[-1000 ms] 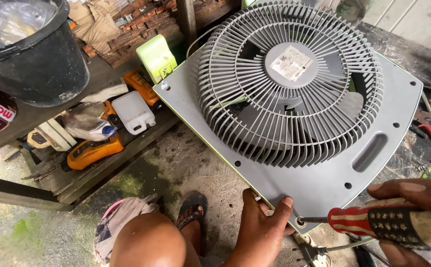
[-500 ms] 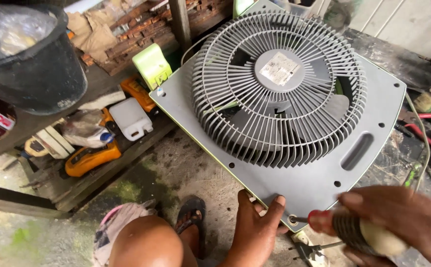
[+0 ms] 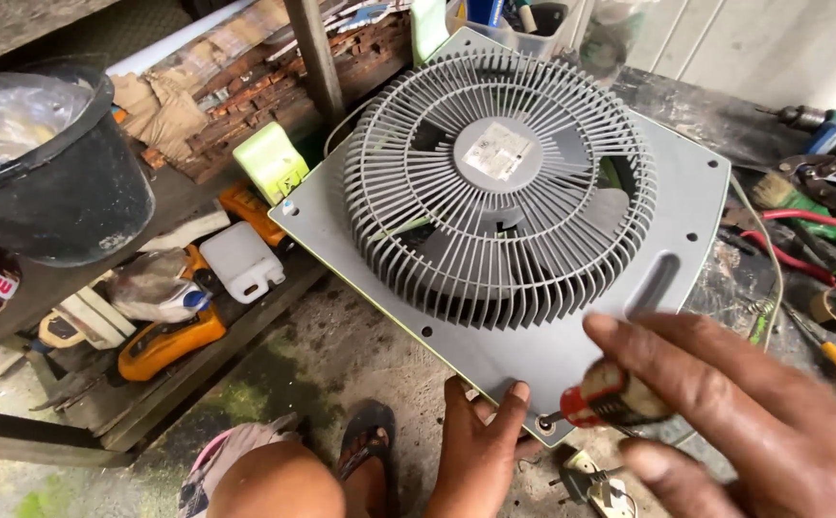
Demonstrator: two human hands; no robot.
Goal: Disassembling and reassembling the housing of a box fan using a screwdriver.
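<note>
Screwdriver (image 3: 614, 401) with red-black handle lies in right hand (image 3: 744, 412), fingers curled loosely over it, tip at the near corner of grey fan housing (image 3: 533, 355). Left hand (image 3: 480, 451) pinches that corner from below, thumb on top, just left of the tip. Screw itself too small to make out; right wrist cut off by frame edge. Black bucket (image 3: 63, 192) sits well left.
</note>
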